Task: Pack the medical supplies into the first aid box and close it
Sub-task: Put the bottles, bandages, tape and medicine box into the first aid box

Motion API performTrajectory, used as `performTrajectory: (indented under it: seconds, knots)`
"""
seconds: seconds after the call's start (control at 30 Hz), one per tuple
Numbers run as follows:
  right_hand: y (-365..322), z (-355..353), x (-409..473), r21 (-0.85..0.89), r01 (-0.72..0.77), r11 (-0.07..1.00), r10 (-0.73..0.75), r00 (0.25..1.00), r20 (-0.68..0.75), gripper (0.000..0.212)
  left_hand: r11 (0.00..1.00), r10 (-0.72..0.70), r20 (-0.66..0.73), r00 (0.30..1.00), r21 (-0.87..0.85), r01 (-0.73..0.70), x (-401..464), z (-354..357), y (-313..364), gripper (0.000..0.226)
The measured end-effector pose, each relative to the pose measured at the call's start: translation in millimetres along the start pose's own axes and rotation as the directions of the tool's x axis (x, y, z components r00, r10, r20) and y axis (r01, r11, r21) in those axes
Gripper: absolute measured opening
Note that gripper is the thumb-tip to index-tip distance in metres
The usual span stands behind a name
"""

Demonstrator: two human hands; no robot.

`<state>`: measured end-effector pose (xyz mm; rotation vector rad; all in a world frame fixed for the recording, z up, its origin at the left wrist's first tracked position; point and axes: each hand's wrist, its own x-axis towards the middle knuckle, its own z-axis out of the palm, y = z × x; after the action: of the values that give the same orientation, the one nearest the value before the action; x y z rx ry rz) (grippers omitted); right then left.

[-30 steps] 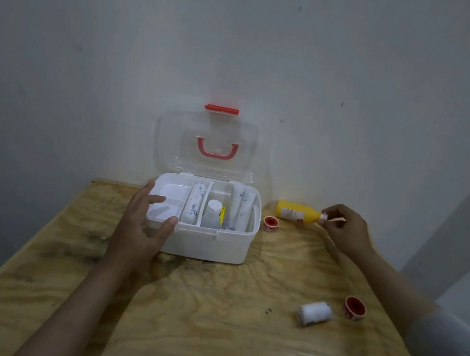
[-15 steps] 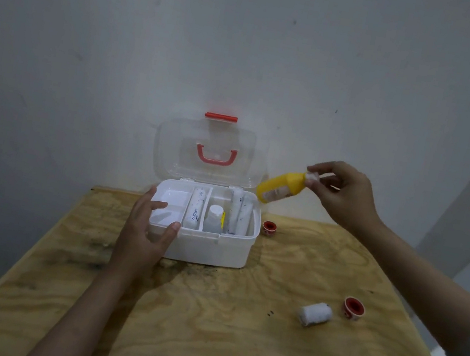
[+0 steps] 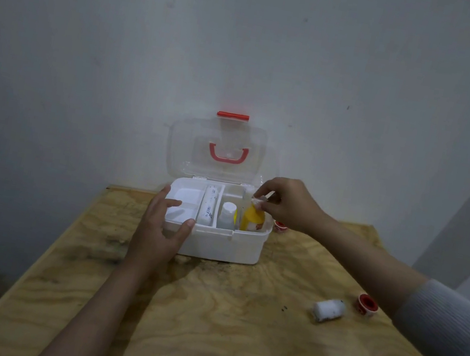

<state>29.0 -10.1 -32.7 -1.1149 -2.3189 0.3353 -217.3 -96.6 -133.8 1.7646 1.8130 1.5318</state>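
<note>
The white first aid box (image 3: 225, 243) sits near the far edge of the plywood table (image 3: 231, 334), its clear lid (image 3: 216, 149) standing upright against the wall, red carry handle (image 3: 227, 155) and red latch (image 3: 233, 115) facing the camera.

The left hand (image 3: 159, 233) rests on the box's front left corner, thumb along the front rim and fingers spread over the empty left compartment; it steadies the box rather than closing around anything.

The right hand (image 3: 284, 202) hangs above the box's right end, fingertips pinched on the white cap of the yellow bottle (image 3: 252, 220). The bottle stands upright in the rightmost compartment, its base below the rim (whether it touches the bottom is hidden).

Inside, a white tube (image 3: 209, 206) lies lengthwise in the narrow slot left of centre, and a small clear bottle with a white cap (image 3: 227, 215) stands just beside the yellow one.

Outside the box, one red tape roll (image 3: 280, 226) lies just right of it, partly hidden behind the right wrist. A white gauze roll (image 3: 328, 310) and a second red tape roll (image 3: 367, 304) lie close together, well apart from the box, beneath the right forearm and its grey sleeve (image 3: 451, 335).
</note>
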Motion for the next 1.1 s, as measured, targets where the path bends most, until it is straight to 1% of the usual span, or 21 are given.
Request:
performTrajectory:
  seconds: [0.17,0.27,0.33,0.4,0.47,0.53,0.63,0.7,0.8,0.87,1.03,1.1]
  knots:
    - [2.2,4.7,-5.5,0.008,0.006,1.000,-0.006,0.999,0.051,0.015,1.000,0.006,0.004,1.000,0.008,-0.006,0.4,-0.3,-3.7,0.037]
    - [4.9,-7.1,-15.1,0.005,0.018,1.000,-0.019,0.997,0.068,0.021,1.000,0.011,0.003,1.000,0.006,-0.011,0.5,-0.7,-3.9,0.036]
    - [9.1,-19.7,-25.8,-0.007,-0.005,1.000,0.005,0.998,0.058,0.024,1.000,0.013,0.000,1.000,0.004,-0.013,0.2,-0.6,-2.1,0.035]
    - [17.7,-34.7,-39.3,-0.021,-0.079,0.997,0.081,0.992,0.099,0.023,1.000,0.012,-0.004,1.000,0.017,-0.012,-0.1,-0.3,-1.2,0.036]
    - [33.0,-50.1,-55.9,-0.088,-0.181,0.980,0.196,0.956,0.216,0.022,1.000,0.010,-0.006,1.000,0.027,-0.010,0.1,0.2,-1.3,0.037]
    - [50.2,-63.4,-75.7,-0.206,-0.257,0.944,0.314,0.891,0.328,0.023,1.000,0.007,-0.010,1.000,0.028,-0.007,0.2,0.5,-0.9,0.039]
    - [68.9,-73.7,-110.6,-0.315,-0.338,0.887,0.449,0.789,0.420,0.032,1.000,-0.007,-0.017,1.000,0.029,0.008,-1.3,0.5,1.6,0.043]
    - [77.6,-75.1,-131.9,-0.334,-0.388,0.859,0.504,0.754,0.421,0.037,1.000,-0.011,-0.025,1.000,0.026,0.012,-2.0,0.5,4.6,0.045]
    - [86.6,-71.5,-156.7,-0.297,-0.453,0.840,0.540,0.745,0.391,0.042,1.000,-0.025,-0.037,0.999,0.002,0.025,-1.8,1.5,7.8,0.064]
    - [90.6,-65.6,-167.2,-0.258,-0.485,0.836,0.549,0.747,0.374,0.045,1.000,-0.024,-0.038,0.999,0.003,0.024,-1.9,2.2,8.7,0.065]
    - [96.9,-48.7,-173.1,-0.194,-0.483,0.854,0.520,0.811,0.270,0.032,1.000,-0.024,-0.035,0.999,0.016,0.025,-2.4,3.3,7.8,0.070]
    - [98.3,-40.8,-167.1,-0.169,-0.477,0.863,0.505,0.833,0.227,0.032,0.999,-0.028,-0.036,0.999,0.023,0.029,-2.6,3.9,8.1,0.071]
